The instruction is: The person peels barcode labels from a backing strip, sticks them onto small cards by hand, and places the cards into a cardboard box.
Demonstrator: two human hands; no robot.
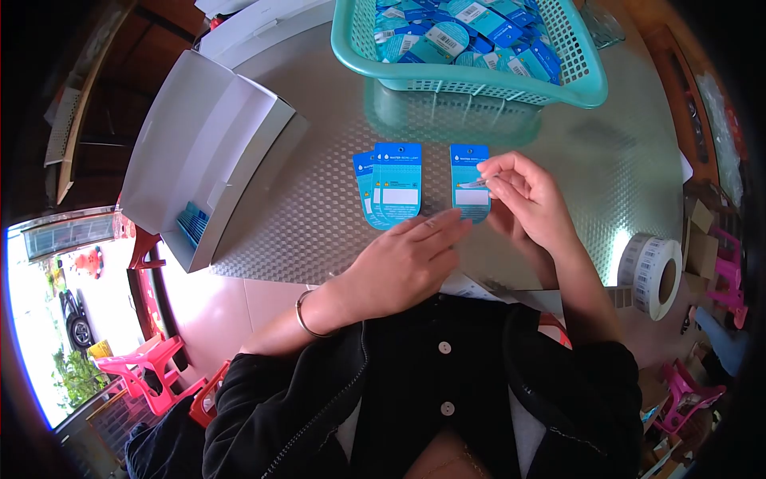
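Observation:
A blue card [469, 195] with a white blank box lies upright on the metal table. Above its upper right part, my right hand [523, 188] pinches a small pale piece, perhaps a sticker, between thumb and fingertips. My left hand [415, 259] lies palm down with fingers stretched out, its fingertips at the card's lower edge. Just left of that card, several similar blue cards [398, 195] overlap in a small pile, near the back of my left hand.
A teal basket [479, 80] full of blue cards stands at the back. An open white box [231, 188] holding some cards is at the left. Label rolls [661, 279] sit at the right edge. Pink stools [144, 367] stand on the floor.

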